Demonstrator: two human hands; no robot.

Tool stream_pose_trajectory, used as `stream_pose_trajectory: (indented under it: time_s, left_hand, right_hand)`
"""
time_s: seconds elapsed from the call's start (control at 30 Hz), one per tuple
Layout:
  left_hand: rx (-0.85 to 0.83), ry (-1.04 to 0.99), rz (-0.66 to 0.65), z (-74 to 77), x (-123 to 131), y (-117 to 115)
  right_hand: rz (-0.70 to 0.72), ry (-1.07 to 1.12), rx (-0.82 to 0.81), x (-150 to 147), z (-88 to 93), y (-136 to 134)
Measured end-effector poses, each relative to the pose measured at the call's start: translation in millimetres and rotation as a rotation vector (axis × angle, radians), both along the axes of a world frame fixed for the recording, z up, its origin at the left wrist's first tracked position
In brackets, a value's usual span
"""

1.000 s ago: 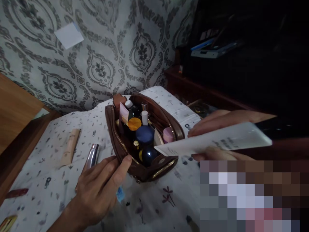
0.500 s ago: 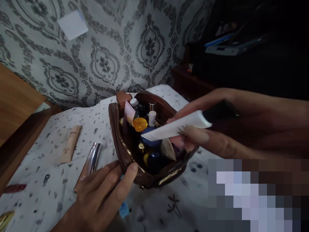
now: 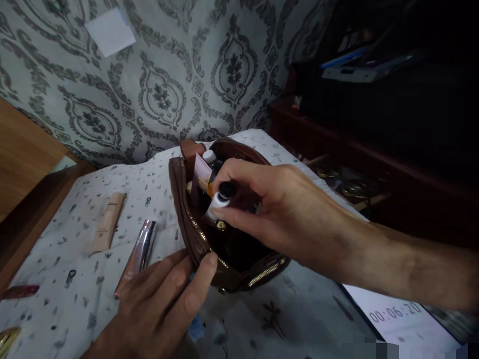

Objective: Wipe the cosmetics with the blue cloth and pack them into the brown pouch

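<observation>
A brown bag with gold zips stands unzipped on the patterned sheet. My left hand grips its near left rim, one digit over the zip edge and the other fingers against the outside. Inside the bag's mouth, my right hand pinches a white tube with a black cap, cap upward and tilted. A pink tube or packet, a white-capped bottle and a small gold-topped item show around it. The right hand hides much of the other contents.
Left of the bag lie a beige tube and a silver-capped tube. A screen with a running timer is at the lower right. Beyond the sheet, a dark red drawer unit stands at right; patterned wallpaper is behind.
My right hand has moved left and down into the bag, turning the white tube from nearly level to cap-up. The left hand stays on the rim.
</observation>
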State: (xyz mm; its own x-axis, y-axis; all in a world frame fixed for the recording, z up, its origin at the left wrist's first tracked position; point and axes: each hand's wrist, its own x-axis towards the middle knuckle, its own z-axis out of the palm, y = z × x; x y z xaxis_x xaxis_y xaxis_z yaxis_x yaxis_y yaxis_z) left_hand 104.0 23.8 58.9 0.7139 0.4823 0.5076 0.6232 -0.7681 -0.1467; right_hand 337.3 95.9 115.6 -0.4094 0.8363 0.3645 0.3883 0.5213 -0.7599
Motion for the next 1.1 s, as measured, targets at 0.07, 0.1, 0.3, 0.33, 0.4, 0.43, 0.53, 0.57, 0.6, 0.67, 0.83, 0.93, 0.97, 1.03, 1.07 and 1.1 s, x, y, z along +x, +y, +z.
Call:
stream_pose_trajectory:
  time_s: [0.07, 0.1, 0.3, 0.33, 0.4, 0.43, 0.53, 0.57, 0.6, 0.67, 0.83, 0.93, 0.97, 1.03, 1.07, 1.1]
  left_hand:
    - [-0.008, -0.002, -0.003, -0.4, 0.0, -0.2]
    - [-0.013, 0.002, -0.003, -0.3, 0.1, -0.4]
    - [-0.010, 0.009, 0.006, 0.5, 0.6, -1.4]
    - [-0.016, 0.005, 0.002, 0.4, 0.6, -1.3]
    - [-0.029, 0.001, -0.003, 0.1, 0.7, -1.1]
    - [-0.030, -0.003, -0.003, 0.1, 0.8, -0.9]
    - [-0.027, 0.000, -0.013, 1.4, 1.4, -0.2]
    - [-0.025, 0.002, -0.018, 2.0, 1.6, 0.0]
    - [-0.026, 0.006, -0.020, 2.7, 1.9, 0.1]
    - [-0.023, 0.003, -0.018, 3.7, 2.0, 0.0]
    - [-0.010, 0.016, -0.002, 2.2, 1.2, -0.5]
    - [0.031, 0.020, -0.006, 2.6, 3.0, 0.9]
    - [0.053, 0.020, -0.005, 3.7, 4.3, 1.6]
    - [0.091, 0.040, 0.004, 7.2, 7.5, 2.8]
    - [0.105, 0.058, 0.008, 9.3, 9.2, 3.1]
    - [0.120, 0.075, 0.010, 11.1, 10.8, 2.9]
  right_hand:
    - [-0.023, -0.070, 0.005, -2.4, -1.1, 2.1]
    - [-0.031, -0.098, 0.008, -3.5, -1.4, 3.0]
    - [-0.031, -0.185, 0.016, -8.3, -6.3, 8.7]
    - [-0.024, -0.196, 0.018, -8.6, -7.6, 9.5]
    - [-0.005, -0.216, 0.013, -8.8, -10.0, 10.7]
    - [0.007, -0.222, 0.008, -8.8, -11.0, 11.1]
    - [0.043, -0.215, -0.007, -8.6, -13.0, 11.4]
    - [0.053, -0.208, -0.008, -8.5, -13.3, 11.4]
    - [0.059, -0.203, -0.007, -8.5, -13.5, 11.3]
    - [0.058, -0.206, -0.004, -8.5, -13.8, 11.3]
    - [0.043, -0.233, 0.027, -6.4, -12.4, 11.6]
    - [0.015, -0.235, 0.100, -2.9, -8.1, 9.3]
    - [-0.005, -0.238, 0.127, -1.5, -6.0, 7.5]
    - [-0.039, -0.251, 0.164, 1.1, -1.4, 2.6]
    - [-0.049, -0.259, 0.173, 2.2, 0.9, -0.5]
    - [-0.053, -0.262, 0.181, 3.0, 2.8, -3.9]
